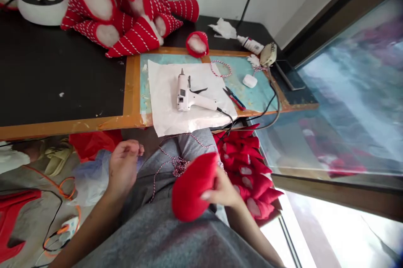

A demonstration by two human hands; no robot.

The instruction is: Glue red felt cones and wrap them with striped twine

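Note:
My right hand (222,188) grips a plump red stuffed fabric piece (193,190), rounded below and narrowing to a point at the top. It is held above my lap, thumb on the near side. My left hand (124,165) hovers left of my lap, fingers curled in, with nothing visible in it. A tangle of red-and-white twisted cord (179,166) lies on my lap, partly behind the red piece. On the table ahead, a white glue gun (192,98) rests on a white paper sheet (163,108). A cord loop (221,75) lies at the sheet's right edge.
Striped red stuffed cones (135,39) are piled at the back. Cutters (234,98), a white case (249,81) and a bottle (250,44) lie to the right. A box of red pieces (252,171) stands beside my right arm. Glass borders the right; cables (58,188) cross the floor at left.

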